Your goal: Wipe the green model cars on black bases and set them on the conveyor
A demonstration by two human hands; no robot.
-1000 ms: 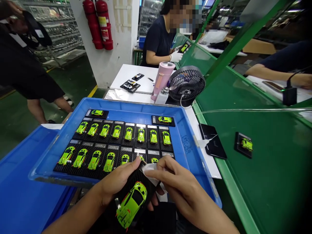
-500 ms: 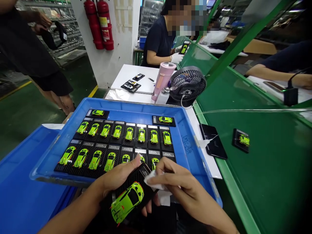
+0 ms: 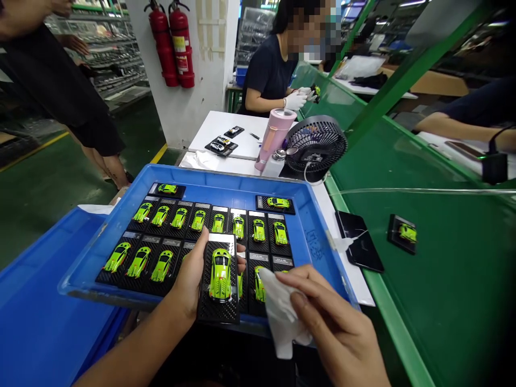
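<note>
A blue tray [image 3: 226, 180] of carded model cars [image 3: 116, 257] sits beside the green bench [image 3: 443, 301]. Over the tray, the left hand [image 3: 189, 274] grips a black card [image 3: 217, 312] between thumb and fingers, its lime car [image 3: 221, 274] facing up. Just right of the card, the right hand [image 3: 334, 322] pinches a white cloth [image 3: 282, 312] in narrowly closed fingers, not touching the card.

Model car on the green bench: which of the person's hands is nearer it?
Right hand: below and left of the car. Left hand: farther left, over the blue tray.
</note>
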